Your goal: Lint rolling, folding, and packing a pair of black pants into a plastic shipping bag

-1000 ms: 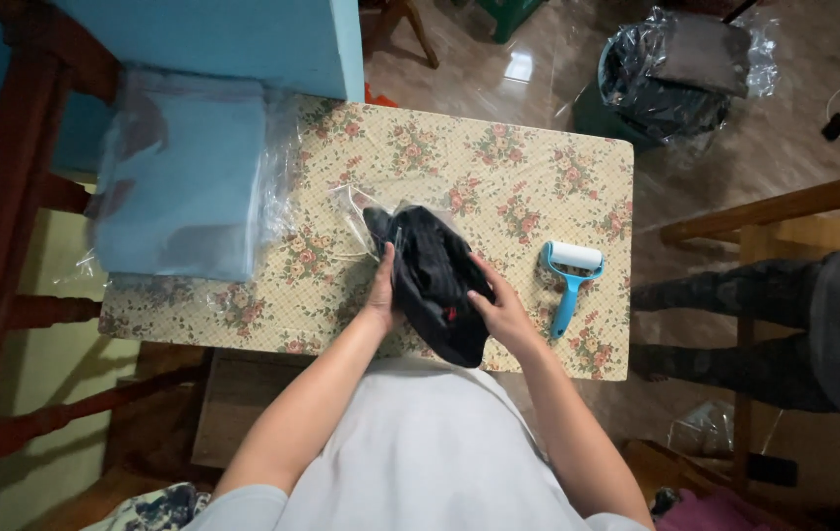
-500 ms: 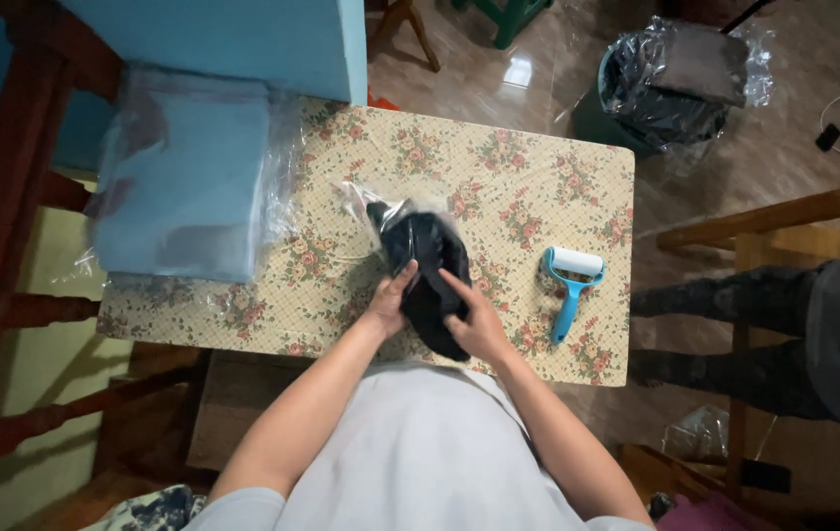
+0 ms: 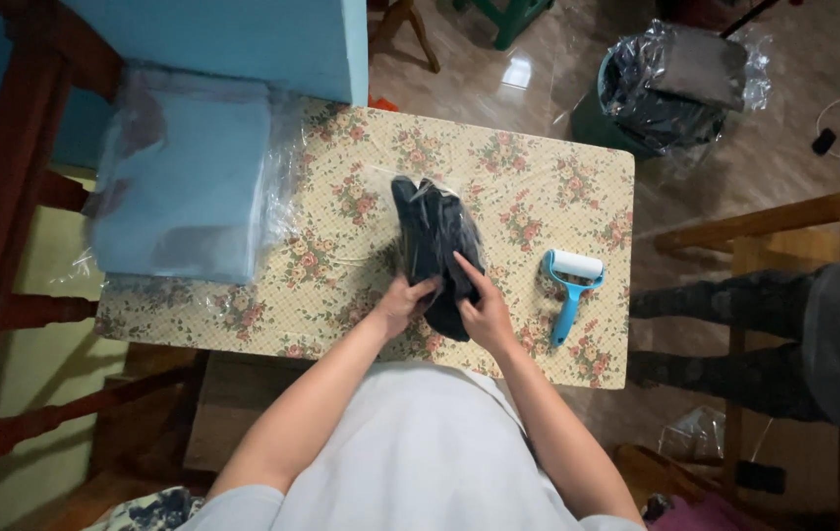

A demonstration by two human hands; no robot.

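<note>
table: small table (image 3: 577, 167) with a floral cloth, seen from above; the person stands at its near edge.
dark cloth: a folded black cloth (image 3: 436, 251) lies near the middle of the table, long axis running away from the person, its far part inside a clear plastic bag (image 3: 410, 187).
why so placed: the bundle is kept narrow and flat on the cloth-covered top, probably so it fits the bag mouth; a judgement only.
left hand: left hand (image 3: 402, 303) sits at the near left edge of the cloth, fingers curled and partly closed, gripping the cloth edge and perhaps the bag film; which of the two i cannot tell.
right hand: right hand (image 3: 484, 313) rests on the near right side, fingers mostly extended and pressed flat on the cloth, forefinger pointing up along it; pressing, not clasping.
why so held: one hand pins, the other steadies the bundle from the opposite side, which likely keeps the fold from opening.
lint roller: blue-handled lint roller (image 3: 569, 285) lies just right of the right hand, apart from it, white head away from the person.
bag stack: pile of clear plastic bags (image 3: 184, 177) at the table's left end, partly overhanging, well apart from both hands.
floor: bin lined with dark plastic (image 3: 670, 79) beyond the far right corner.
other person: legs (image 3: 724, 334) at right, clear of the table.
</note>
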